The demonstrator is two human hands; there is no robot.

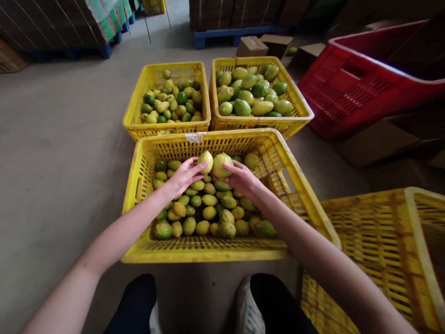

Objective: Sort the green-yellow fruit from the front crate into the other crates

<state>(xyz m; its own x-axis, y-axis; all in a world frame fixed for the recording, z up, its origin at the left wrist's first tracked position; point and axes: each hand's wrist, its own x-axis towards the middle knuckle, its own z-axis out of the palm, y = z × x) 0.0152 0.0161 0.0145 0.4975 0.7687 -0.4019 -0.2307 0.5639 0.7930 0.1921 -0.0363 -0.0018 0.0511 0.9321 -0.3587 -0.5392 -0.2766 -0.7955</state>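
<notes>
Grey floor (69, 130), blue pallet (222, 35) beyond; over the front crate (208, 256), my left hand (185, 176) and right hand (242, 177) each grip a fruit (206, 162).

Red crate (333, 93) at right. Small cardboard box (252, 46) on grey floor (69, 139), near blue pallet (217, 35). Upper left: green-and-white sheeting (110, 23) beside dark strapped stack (52, 23).

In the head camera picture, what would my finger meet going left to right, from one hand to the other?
Left hand, the smaller yellow fruit it holds, the bigger yellow-green fruit, right hand.
</notes>
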